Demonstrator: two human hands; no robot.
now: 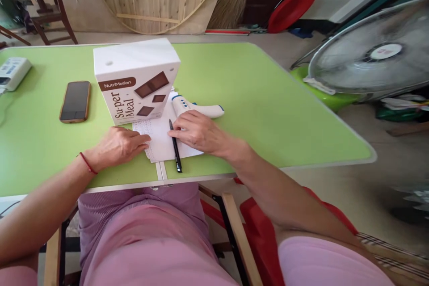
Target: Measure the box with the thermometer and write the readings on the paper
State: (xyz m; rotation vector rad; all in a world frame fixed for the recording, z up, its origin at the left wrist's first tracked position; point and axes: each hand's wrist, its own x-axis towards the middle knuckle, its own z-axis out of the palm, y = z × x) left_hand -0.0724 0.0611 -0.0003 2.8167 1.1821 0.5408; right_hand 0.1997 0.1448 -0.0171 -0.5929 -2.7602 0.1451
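My left hand, with a red cord on the wrist, rests at the left edge of the white paper sheets. Its loosely bent fingers lie on them. Rows of small writing show along the paper's left side. My right hand is over the paper, fingertips closed around the upper part of a black pen. The pen's lower end reaches past the paper toward the table edge. Just beyond the right hand lies a white and blue handheld thermometer. A white "Su-per Meal" box stands upright behind the paper, near my left hand.
A phone and a white plug-in device lie on the left of the green table. A large fan stands to the right, beside a red basin. A wooden chair is at the back left.
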